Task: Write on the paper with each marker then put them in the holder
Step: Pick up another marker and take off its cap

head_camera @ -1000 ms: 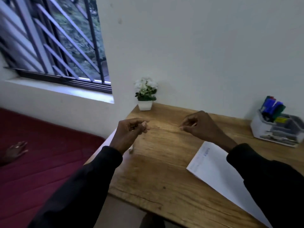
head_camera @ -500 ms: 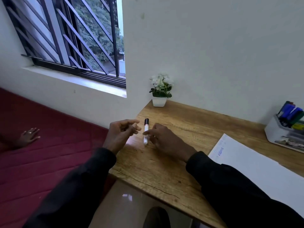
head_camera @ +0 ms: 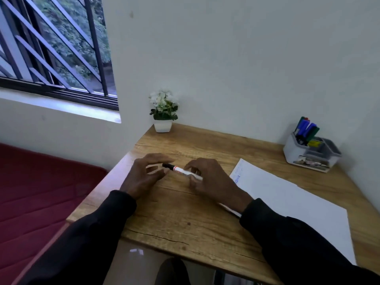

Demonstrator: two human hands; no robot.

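Both hands on one marker above the desk.
Right hand (head_camera: 207,179) pinches the marker (head_camera: 182,171) barrel; left hand (head_camera: 144,175) fingers loosely curled round its black cap.

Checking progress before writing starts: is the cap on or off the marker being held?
On. The marker in the right hand shows its black cap seated; the left hand reaches for it.

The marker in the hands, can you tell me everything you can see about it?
The marker has a white barrel, a black cap and a thin red band beside the cap. It looks like plastic. It lies nearly flat above the wooden table, cap end pointing left. The right hand pinches the barrel in its fingers. The left hand is open with its fingertips around the cap. The cap is on.
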